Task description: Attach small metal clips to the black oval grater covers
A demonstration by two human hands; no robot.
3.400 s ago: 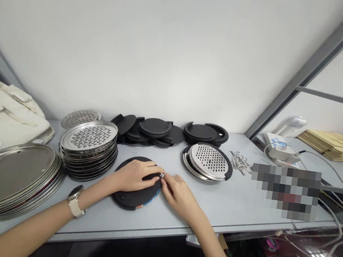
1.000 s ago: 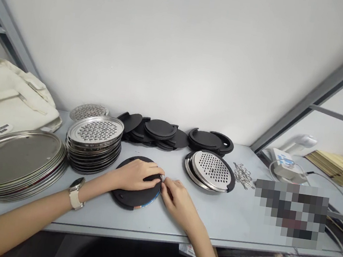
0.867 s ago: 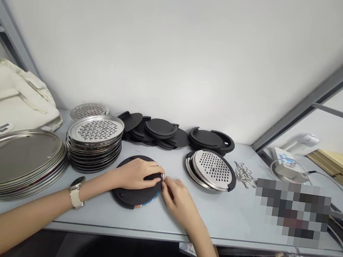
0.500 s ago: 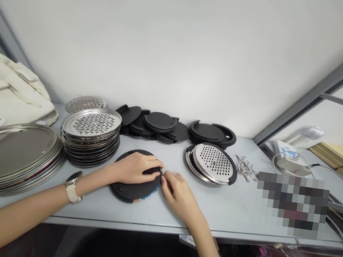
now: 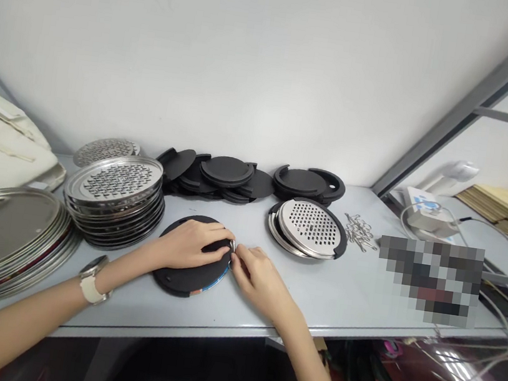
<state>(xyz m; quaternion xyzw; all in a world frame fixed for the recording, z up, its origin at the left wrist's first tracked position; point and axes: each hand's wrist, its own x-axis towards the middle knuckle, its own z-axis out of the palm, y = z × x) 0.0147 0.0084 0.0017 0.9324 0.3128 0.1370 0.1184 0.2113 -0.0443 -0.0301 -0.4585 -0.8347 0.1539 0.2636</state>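
1 black disc [image 5: 198,278] lies flat on the grey table [image 5: 301,304], near its front edge. A blue and orange strip shows along the lower right rim of the disc.

Left hand [image 5: 193,245]: rests palm down on the black disc. Thumb and forefinger stand apart at the base and converge at the right rim, leaving a narrow gap. Whether their tips grip anything cannot be told. A watch [image 5: 93,275] with a pale strap is on this wrist.

Right hand [image 5: 258,279]: positioned at the right rim of the disc. Thumb and forefinger are drawn narrow, pinching 1 small metal clip [image 5: 233,247] at the rim, beside the left fingertips. The exact shape of the clip is partly hidden.

Surroundings, left: a stack of round grater plates [image 5: 116,180] stands near the disc; a stack of larger metal trays [image 5: 3,224] stands beside it, in front of a cream bag [image 5: 0,145].

Surroundings, rear: black round holders [image 5: 227,171] lie overlapped along the wall.

Surroundings, right: perforated metal plates [image 5: 310,227] with a black edge piece lie tilted on the table. Just beside them is a loose pile of metal wire pieces [image 5: 359,232]. Farther right, a pixelated area hides its contents.
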